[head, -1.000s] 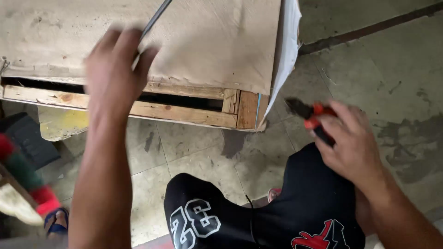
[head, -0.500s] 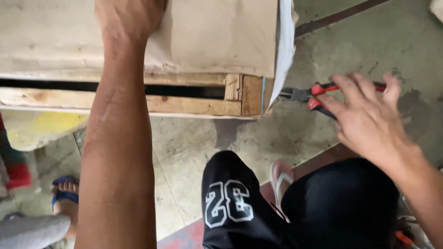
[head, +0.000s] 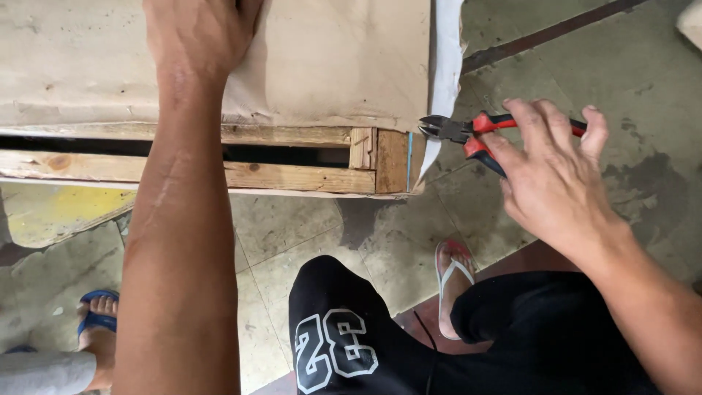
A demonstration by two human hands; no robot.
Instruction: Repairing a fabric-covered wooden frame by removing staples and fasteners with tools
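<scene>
My left hand [head: 197, 33] rests on top of a wooden frame [head: 292, 175] covered with brown paper or board [head: 329, 66]; its fingers run out of view at the top edge. My right hand [head: 548, 175] holds red-and-black cutting pliers [head: 468, 132], whose jaws point left at the frame's right corner, beside a white sheet edge [head: 444, 80] that hangs down there. My black shorts [head: 351, 336] and a foot in a pink sandal [head: 455, 278] show below.
The floor is stained concrete tile [head: 570, 66] with a dark seam. A yellow patch [head: 51, 212] lies under the frame at left. Another person's foot in a blue sandal [head: 99, 322] stands at bottom left.
My left hand has slid further up over the covered frame, letting a thin strip go from view. My right hand has brought the pliers leftward to the frame's right corner.
</scene>
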